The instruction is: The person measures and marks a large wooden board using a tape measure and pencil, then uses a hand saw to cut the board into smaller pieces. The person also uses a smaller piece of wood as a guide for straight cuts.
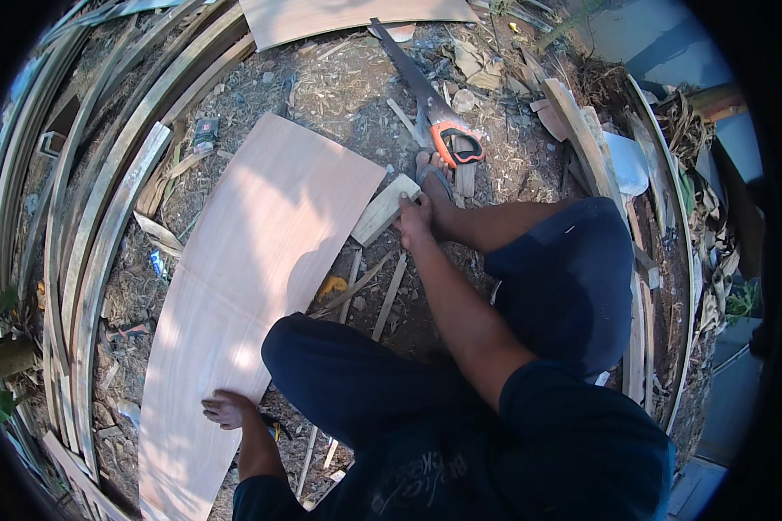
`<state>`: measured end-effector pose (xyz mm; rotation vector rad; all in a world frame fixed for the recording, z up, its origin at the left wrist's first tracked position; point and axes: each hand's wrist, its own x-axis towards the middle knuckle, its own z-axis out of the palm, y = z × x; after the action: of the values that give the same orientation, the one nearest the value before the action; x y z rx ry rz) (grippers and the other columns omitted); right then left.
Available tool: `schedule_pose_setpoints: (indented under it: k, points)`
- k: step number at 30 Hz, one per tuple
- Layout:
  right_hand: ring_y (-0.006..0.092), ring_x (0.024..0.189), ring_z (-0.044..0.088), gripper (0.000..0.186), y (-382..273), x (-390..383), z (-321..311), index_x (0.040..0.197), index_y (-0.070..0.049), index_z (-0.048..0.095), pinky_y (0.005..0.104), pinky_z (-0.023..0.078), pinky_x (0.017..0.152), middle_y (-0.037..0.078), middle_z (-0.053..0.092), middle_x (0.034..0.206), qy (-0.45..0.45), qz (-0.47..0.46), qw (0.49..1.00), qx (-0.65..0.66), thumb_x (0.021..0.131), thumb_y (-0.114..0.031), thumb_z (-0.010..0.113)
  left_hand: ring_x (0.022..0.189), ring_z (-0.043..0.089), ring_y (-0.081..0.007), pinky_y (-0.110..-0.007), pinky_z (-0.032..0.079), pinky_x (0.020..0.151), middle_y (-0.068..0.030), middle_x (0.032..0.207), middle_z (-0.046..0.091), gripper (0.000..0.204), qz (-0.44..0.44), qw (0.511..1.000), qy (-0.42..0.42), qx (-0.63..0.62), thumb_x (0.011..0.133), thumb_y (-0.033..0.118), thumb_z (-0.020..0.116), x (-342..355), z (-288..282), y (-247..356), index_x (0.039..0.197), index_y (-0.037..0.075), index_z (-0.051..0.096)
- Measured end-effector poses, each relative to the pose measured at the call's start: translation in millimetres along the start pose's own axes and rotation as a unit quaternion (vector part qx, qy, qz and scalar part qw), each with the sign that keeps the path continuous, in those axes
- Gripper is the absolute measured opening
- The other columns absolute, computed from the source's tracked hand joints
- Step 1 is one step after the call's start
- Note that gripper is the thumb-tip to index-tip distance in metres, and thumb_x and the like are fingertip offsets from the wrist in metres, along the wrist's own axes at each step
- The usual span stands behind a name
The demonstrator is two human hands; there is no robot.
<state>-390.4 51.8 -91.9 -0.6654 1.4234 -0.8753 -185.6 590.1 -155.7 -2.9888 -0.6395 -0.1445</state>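
Observation:
A long pale plywood sheet lies on the ground to my left, crossed by patches of shade. My left hand rests on its lower part, fingers stretched out. With my right hand I grip a short pale wood block just beside the sheet's upper right corner. Beyond the block, my sandaled foot is on the dirt, and a handsaw with an orange-and-black handle lies just past it, blade pointing away from me.
Long wooden strips are heaped along the left. More boards and debris line the right side. Another plywood panel lies at the top edge. A small dark box, a yellow object and thin offcuts are scattered on the dirt.

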Motion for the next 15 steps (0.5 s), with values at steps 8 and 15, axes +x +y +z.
schedule_pose_setpoints:
  k: [8,15]
  points:
    - [0.031,0.125,0.05,0.085,13,-21,14,0.153,-0.03,-0.009,0.0561,0.044,0.101,0.017,0.039,0.146,-0.079,0.03,0.996,-0.013,0.1,-0.018,0.056,0.138,0.04,-0.0228,-0.052,0.039,0.1,-0.0067,0.146,0.046,0.059,0.017,1.0,0.0,0.017,0.099,0.052,0.034,-2,1,-5,0.144,0.015,0.043]
    - [0.0334,0.129,0.044,0.097,18,-28,5,0.151,-0.033,-0.018,0.054,0.047,0.1,0.023,0.032,0.148,-0.137,0.009,0.99,-0.04,0.097,-0.015,0.061,0.138,0.04,-0.0215,-0.052,0.037,0.103,-0.0062,0.148,0.044,0.061,0.008,1.0,-0.022,-0.003,0.099,0.055,0.03,1,-1,-2,0.145,0.016,0.043]
